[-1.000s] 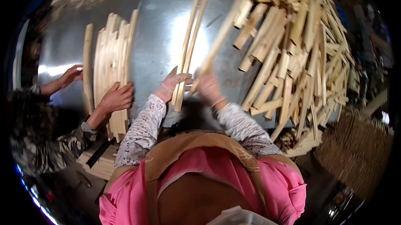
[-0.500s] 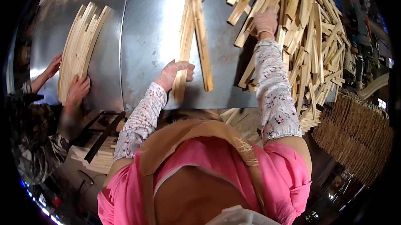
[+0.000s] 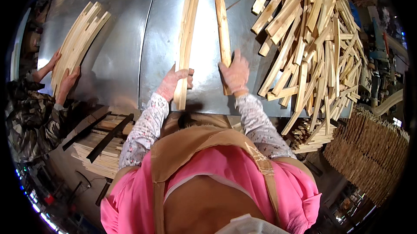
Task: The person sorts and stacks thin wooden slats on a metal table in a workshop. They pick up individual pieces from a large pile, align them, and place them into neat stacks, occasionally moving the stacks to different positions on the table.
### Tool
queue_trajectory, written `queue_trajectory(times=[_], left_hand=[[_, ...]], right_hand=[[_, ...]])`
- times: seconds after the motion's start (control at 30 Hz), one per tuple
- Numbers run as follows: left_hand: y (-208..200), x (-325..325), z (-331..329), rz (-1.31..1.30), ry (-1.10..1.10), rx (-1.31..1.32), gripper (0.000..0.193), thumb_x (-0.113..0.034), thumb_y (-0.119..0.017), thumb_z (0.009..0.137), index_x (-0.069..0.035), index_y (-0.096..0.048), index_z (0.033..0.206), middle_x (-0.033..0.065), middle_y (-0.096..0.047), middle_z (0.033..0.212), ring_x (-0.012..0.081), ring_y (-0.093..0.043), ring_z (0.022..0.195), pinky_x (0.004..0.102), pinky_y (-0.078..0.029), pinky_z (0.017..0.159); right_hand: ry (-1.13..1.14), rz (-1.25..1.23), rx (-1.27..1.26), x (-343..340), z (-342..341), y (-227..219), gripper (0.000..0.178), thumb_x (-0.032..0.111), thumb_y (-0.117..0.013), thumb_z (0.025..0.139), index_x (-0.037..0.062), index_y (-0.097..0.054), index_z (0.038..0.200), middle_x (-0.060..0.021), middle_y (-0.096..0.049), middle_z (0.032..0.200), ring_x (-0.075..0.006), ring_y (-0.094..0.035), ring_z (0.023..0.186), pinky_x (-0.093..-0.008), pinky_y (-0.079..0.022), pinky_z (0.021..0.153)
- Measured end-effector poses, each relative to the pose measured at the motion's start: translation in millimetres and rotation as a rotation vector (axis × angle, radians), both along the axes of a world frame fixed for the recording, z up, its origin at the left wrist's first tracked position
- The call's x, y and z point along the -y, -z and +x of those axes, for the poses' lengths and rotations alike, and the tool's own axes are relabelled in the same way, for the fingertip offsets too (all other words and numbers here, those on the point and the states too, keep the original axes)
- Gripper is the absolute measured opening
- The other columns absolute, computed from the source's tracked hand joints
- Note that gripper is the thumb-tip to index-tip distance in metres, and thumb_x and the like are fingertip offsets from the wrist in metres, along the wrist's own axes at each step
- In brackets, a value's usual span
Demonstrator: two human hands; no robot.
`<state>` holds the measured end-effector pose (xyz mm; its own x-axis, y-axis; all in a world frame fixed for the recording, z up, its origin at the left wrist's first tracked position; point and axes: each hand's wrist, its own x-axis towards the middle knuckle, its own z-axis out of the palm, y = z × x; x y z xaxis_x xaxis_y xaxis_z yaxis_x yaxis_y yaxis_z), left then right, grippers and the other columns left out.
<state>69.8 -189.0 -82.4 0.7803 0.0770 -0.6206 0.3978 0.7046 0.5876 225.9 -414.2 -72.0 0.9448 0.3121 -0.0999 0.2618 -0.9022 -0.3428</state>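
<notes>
Left fingers: the fingers of the left hand are curled and clamped around the near end of a small bundle of wooden slats.
Right fingers: the right hand lies on the near part of a single wooden slat, fingers together and pressing down; whether the thumb hooks under the edge is hard to tell from above.
Held pieces: bundle and single slat lie lengthwise, pointing away from the person, side by side but apart, on the metal surface.
Right of the hands: a loose pile of slats, crossed at many angles, close to the right hand.
Left of the hands: a co-worker's hands steady a separate fanned stack of slats, well apart from the bundle.
Below the edge: stacked slats under dark straps.
Working note: judged from the grip, the step goes best if the single slat is slid flat across to the bundle, ends levelled against the left palm, grain parallel, before the grip closes on all pieces.
</notes>
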Motion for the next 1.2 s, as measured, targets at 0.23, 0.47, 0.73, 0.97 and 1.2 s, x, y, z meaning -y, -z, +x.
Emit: queue_trajectory(times=[0.23, 0.47, 0.73, 0.97, 1.2], left_hand=[[2, -3, -24, -0.079, -0.077, 0.016, 0.076, -0.005, -0.072, 0.089, -0.011, -0.036, 0.156, 0.0171, -0.06, 0.116, 0.0277, -0.068, 0.08, 0.045, -0.064, 0.07], [-2, 25, 11, -0.104, -0.148, 0.062, 0.08, -0.01, -0.075, 0.087, -0.004, -0.034, 0.156, 0.0169, -0.061, 0.111, 0.0277, -0.069, 0.082, 0.045, -0.065, 0.071], [52, 3, 34, 0.253, -0.142, 0.14, 0.075, -0.013, -0.075, 0.088, 0.0, -0.044, 0.155, 0.0124, -0.064, 0.11, 0.0222, -0.067, 0.09, 0.0367, -0.06, 0.08], [-37, -48, 57, 0.837, 0.051, -0.295, 0.075, -0.021, -0.069, 0.089, 0.0, -0.046, 0.157, 0.0224, -0.07, 0.126, 0.0313, -0.069, 0.112, 0.0435, -0.054, 0.102], [-50, -42, 101, 1.296, 0.503, -0.249, 0.07, -0.032, -0.074, 0.086, -0.007, -0.056, 0.149, 0.0162, -0.066, 0.132, 0.0327, -0.066, 0.121, 0.0445, -0.053, 0.102]], right_hand=[[0.13, 0.403, -0.282, 42, -25, -2, 0.082, 0.029, -0.08, 0.084, -0.0023, -0.049, 0.154, -0.0275, -0.06, 0.139, -0.0427, -0.06, 0.132, -0.0463, -0.048, 0.115], [0.125, 0.686, 0.257, -81, 314, -177, 0.055, 0.045, -0.063, 0.098, -0.0043, -0.064, 0.121, -0.0243, -0.074, 0.11, -0.0363, -0.071, 0.099, -0.047, -0.054, 0.082], [0.206, 0.86, -0.462, -127, 454, 36, 0.052, 0.055, -0.071, 0.099, 0.0081, -0.067, 0.12, -0.0102, -0.069, 0.104, -0.0272, -0.064, 0.089, -0.0448, -0.053, 0.078], [0.311, 1.044, -0.503, -178, 360, 18, 0.048, 0.038, -0.066, 0.104, -0.0099, -0.068, 0.109, -0.0122, -0.07, 0.099, -0.024, -0.066, 0.084, -0.0413, -0.054, 0.072], [-1.027, 0.146, -0.181, -94, 97, 50, 0.037, 0.009, -0.048, 0.105, 0.0053, -0.06, 0.14, -0.0332, -0.063, 0.128, -0.0504, -0.063, 0.116, -0.0537, -0.053, 0.103]])
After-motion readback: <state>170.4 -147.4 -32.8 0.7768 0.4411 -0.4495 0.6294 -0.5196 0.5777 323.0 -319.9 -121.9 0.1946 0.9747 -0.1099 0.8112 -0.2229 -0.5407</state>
